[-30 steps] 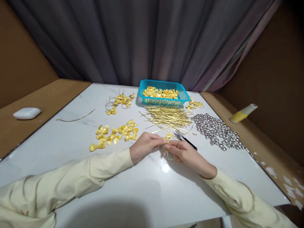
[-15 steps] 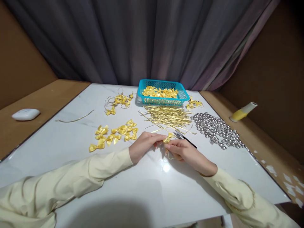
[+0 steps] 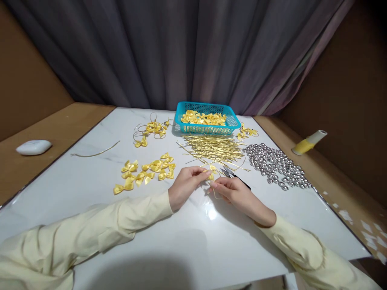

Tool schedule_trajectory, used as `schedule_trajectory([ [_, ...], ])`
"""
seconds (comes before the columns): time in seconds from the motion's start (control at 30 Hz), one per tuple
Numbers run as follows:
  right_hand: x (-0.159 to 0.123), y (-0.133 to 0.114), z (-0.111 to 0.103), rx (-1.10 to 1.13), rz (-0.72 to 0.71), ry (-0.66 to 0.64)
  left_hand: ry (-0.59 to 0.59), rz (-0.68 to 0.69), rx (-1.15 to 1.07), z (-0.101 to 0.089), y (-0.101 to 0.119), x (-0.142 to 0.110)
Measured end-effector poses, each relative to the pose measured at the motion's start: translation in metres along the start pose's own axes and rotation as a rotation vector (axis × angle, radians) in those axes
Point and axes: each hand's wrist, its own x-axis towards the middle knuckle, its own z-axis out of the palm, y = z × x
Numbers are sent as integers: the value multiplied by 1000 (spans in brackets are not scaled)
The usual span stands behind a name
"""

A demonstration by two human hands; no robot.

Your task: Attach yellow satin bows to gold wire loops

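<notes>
My left hand (image 3: 184,185) and my right hand (image 3: 234,192) meet over the white table (image 3: 193,237), both pinching one small yellow bow (image 3: 211,172) with a thin gold wire tie looped on it. The bow sits between my fingertips, just above the tabletop. A black snipper (image 3: 234,176) lies right behind my right hand. A pile of gold wire ties (image 3: 213,148) lies just beyond both hands.
A blue basket (image 3: 208,108) of yellow bows stands at the back. Loose yellow bows (image 3: 148,170) lie to the left, wired bows (image 3: 152,129) further back. Silver beads (image 3: 276,164) spread on the right. A white device (image 3: 34,147) and a yellow-white tube (image 3: 308,142) rest on the wooden ledges.
My hands have shifted slightly and turned the bow between the fingertips; the left fingers have lifted a little. Nothing else on the table has moved.
</notes>
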Motion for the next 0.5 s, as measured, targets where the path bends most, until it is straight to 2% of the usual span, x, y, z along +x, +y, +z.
schedule_trajectory([
  [0.1,0,0,1,-114,-54,41,29,6,-20,0,-3,0],
  [0.3,-1,0,3,-169,-89,16,55,56,-40,0,-8,1],
  [0.5,-2,0,3,-152,-114,168,81,102,-5,-4,-7,5],
])
